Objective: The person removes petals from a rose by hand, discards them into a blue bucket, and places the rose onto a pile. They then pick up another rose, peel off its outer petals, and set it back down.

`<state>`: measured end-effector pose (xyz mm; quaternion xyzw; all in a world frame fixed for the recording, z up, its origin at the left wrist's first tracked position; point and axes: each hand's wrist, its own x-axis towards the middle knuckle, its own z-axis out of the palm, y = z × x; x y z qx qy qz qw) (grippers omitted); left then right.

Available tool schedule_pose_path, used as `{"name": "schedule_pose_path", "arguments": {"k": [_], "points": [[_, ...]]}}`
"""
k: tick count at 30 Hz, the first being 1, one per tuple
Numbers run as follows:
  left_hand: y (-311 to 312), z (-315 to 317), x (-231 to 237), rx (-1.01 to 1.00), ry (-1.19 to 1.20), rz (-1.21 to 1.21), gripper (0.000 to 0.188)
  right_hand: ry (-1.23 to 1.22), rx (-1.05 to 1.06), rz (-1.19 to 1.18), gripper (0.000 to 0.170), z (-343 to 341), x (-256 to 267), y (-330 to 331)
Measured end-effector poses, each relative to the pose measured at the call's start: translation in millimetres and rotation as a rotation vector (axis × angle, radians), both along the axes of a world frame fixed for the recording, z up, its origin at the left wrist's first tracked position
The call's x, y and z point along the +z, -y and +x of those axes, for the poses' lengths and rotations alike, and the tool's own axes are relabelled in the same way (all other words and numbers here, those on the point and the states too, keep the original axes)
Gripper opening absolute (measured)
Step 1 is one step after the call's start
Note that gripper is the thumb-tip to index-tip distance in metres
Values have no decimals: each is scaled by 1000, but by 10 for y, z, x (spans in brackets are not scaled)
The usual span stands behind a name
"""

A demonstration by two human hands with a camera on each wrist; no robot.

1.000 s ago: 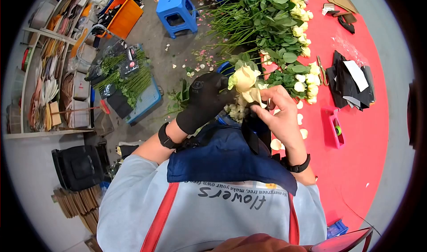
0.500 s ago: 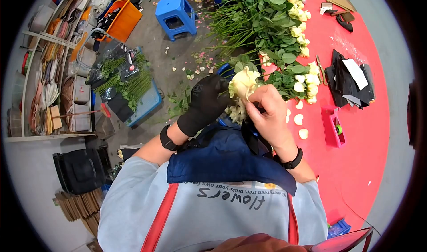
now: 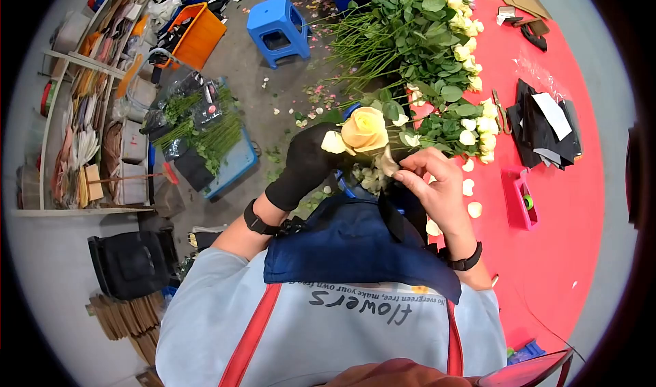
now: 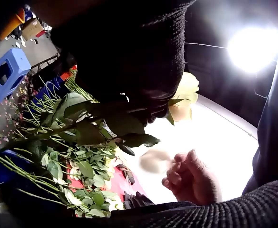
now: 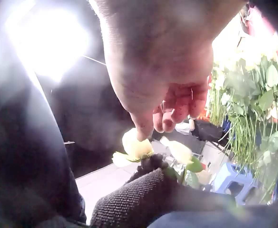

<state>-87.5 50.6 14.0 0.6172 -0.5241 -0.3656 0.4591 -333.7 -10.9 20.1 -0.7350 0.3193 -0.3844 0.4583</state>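
Here, left grip clamped round rose, right grip pinching petal, petals in bucket

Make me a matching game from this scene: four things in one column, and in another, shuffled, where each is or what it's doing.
1. Left hand
2. Right hand
3. Blue stool
4. Pink holder

A. On the red table
B. Pinching a petal
C. On the grey floor
D. Black-gloved, holding a rose

Pairs: 1-D, 2-B, 3-C, 4-A
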Motion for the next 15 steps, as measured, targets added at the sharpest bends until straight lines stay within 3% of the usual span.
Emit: {"name": "schedule_pose_path", "arguments": {"k": [4, 7, 10, 15], "points": [[-25, 13, 15, -11, -9, -24, 24, 90, -27, 49, 12, 60, -42, 43], [-20, 2, -24, -21, 139, -36, 21, 150, -36, 345, 14, 136, -23, 87], [-26, -4, -30, -67, -1, 66, 22, 278, 43, 580, 21, 268, 58, 146], [-14, 9, -31, -120, -23, 80, 22, 442, 163, 813, 21, 325, -47, 171]]}}
